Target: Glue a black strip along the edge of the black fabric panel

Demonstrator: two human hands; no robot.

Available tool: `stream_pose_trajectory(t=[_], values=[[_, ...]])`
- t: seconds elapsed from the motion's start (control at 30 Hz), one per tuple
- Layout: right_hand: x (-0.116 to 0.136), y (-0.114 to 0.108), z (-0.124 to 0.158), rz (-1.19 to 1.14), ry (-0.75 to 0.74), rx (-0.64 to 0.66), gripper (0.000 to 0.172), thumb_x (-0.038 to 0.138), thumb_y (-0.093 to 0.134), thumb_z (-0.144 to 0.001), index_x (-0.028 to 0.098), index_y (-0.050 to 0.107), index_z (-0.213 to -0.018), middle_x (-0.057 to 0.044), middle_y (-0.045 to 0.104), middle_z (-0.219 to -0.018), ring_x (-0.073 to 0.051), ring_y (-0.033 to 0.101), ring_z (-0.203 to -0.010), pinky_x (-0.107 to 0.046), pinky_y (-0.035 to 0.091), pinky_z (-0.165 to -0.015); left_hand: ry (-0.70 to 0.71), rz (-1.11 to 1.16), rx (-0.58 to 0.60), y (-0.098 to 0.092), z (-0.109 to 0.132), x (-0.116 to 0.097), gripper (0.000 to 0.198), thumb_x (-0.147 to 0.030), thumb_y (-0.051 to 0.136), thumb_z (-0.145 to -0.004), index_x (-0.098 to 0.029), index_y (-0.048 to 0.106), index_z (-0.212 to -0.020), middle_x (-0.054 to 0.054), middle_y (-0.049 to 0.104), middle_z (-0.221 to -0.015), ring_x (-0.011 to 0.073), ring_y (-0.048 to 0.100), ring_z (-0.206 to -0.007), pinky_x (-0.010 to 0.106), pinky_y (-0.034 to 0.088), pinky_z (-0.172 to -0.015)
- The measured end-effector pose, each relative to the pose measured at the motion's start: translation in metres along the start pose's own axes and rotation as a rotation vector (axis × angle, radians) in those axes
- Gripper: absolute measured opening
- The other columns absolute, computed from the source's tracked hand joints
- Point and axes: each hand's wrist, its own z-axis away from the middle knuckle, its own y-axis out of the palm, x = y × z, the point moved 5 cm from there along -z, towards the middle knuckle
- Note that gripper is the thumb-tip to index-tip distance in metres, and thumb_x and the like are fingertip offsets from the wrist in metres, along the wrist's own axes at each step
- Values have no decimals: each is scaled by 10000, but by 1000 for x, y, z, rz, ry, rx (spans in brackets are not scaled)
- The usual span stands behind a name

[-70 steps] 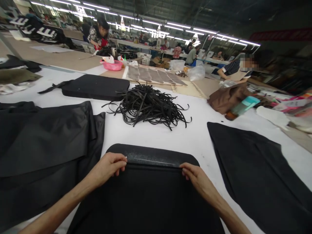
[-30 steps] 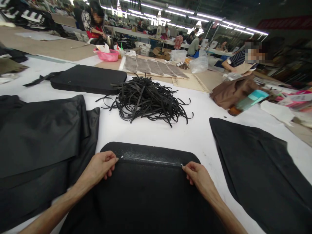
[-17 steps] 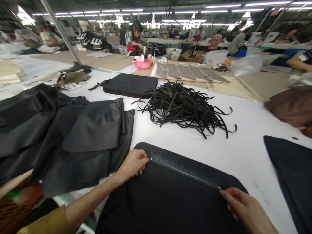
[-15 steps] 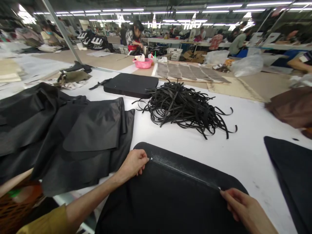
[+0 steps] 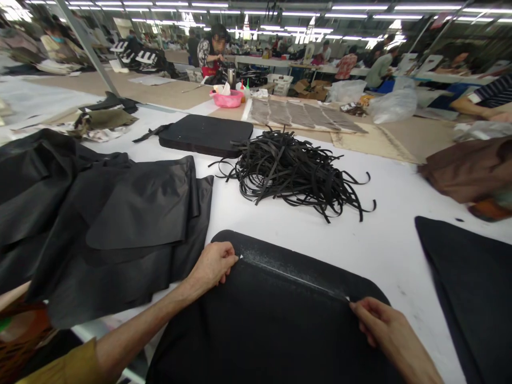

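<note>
A black panel (image 5: 310, 262) with rounded corners lies on the white table in front of me, its top band dusted with pale powder. Below that band a black fabric piece (image 5: 272, 330) covers it, with a thin white line along the boundary. Small white triangular marks stand at both ends of the line. My left hand (image 5: 216, 264), thumb and fingers closed, pinches the fabric at the left mark. At the right mark my right hand (image 5: 380, 322) pinches it the same way. The fabric's lower part runs out of view toward me.
Black sheets (image 5: 140, 213) are heaped at left. Beyond my hands lie tangled black strips (image 5: 292, 170) and a stack of black panels (image 5: 204, 133). More black pieces (image 5: 472, 288) lie at right. A pink basin (image 5: 227, 98) stands farther back, where other people work.
The view has shifted slightly, so most things sit a little farther left and higher. Both hands keep their pinch at the two marks. More of a person's striped sleeve shows at right.
</note>
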Motion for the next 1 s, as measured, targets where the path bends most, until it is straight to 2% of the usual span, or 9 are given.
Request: stream_pose_trajectory(t=[0.13, 0.23, 0.37, 0.5, 0.57, 0.7, 0.83, 0.93, 1.0], values=[[5, 0, 2, 1, -16, -2, 330, 526, 434, -730, 224, 474, -605, 30, 536, -507, -125, 488, -432, -247, 328, -446, 43, -100, -12, -3, 1, -3, 135, -244, 447, -790, -189, 452, -667, -59, 483, -476, 105, 490, -374, 188, 301, -356], [6, 0, 3, 19, -41, -12, 324, 514, 425, -749, 223, 471, -614, 31, 536, -511, -125, 499, -444, -245, 335, -454, 161, -396, -131, -9, 8, -13, 99, -235, 490, -792, -194, 465, -706, -39, 533, -574, 133, 552, -547, 216, 345, -487], [6, 0, 4, -4, -44, -75, 266, 463, 427, -759, 228, 438, -635, 43, 528, -500, -120, 495, -420, -239, 332, -436, 273, -758, -237, -2, 21, -25, 82, -229, 426, -861, -207, 482, -917, -1, 584, -749, 183, 565, -688, 262, 374, -569], [15, -2, 8, -78, -52, -72, 212, 405, 450, -733, 225, 412, -627, 50, 516, -476, -108, 475, -390, -228, 312, -415, 619, -930, -177, 20, 30, -39, 235, -57, 343, -839, -183, 519, -930, 56, 555, -993, 205, 511, -906, 319, 420, -771], [20, -3, 10, -115, -59, -44, 204, 389, 455, -726, 219, 418, -620, 50, 515, -471, -99, 462, -379, -222, 287, -402, 699, -959, -91, 27, 32, -39, 269, -18, 335, -814, -162, 543, -906, 70, 552, -996, 209, 493, -912, 339, 420, -821], [25, -4, 15, -141, -57, -45, 191, 370, 459, -729, 214, 418, -626, 53, 515, -475, -92, 457, -379, -215, 279, -401, 667, -1007, -39, 29, 37, -36, 381, 14, 332, -768, -135, 535, -1054, 92, 555, -1029, 221, 492, -929, 359, 440, -836], [27, -3, 21, -65, -81, -104, 166, 353, 430, -766, 224, 409, -665, 58, 509, -507, -107, 487, -421, -226, 324, -439, 626, -1065, -57, 36, 50, -34, 607, 46, 340, -704, -166, 400, -1270, 112, 478, -1227, 255, 454, -1062, 382, 438, -873], [30, -6, 28, 90, -106, -203, 167, 341, 395, -799, 234, 385, -671, 56, 490, -520, -123, 496, -467, -241, 325, -466, 609, -1089, -73, 42, 55, -35, 611, 49, 341, -696, -179, 431, -1255, 116, 403, -1316, 271, 433, -1103, 395, 422, -899], [33, -10, 33, 244, -115, -286, 151, 329, 403, -802, 237, 378, -685, 46, 490, -539, -138, 496, -508, -254, 316, -490, 604, -1079, -119, 41, 55, -38, 544, 37, 331, -728, -179, 488, -1202, 118, 420, -1294, 263, 447, -1076, 392, 416, -899]])
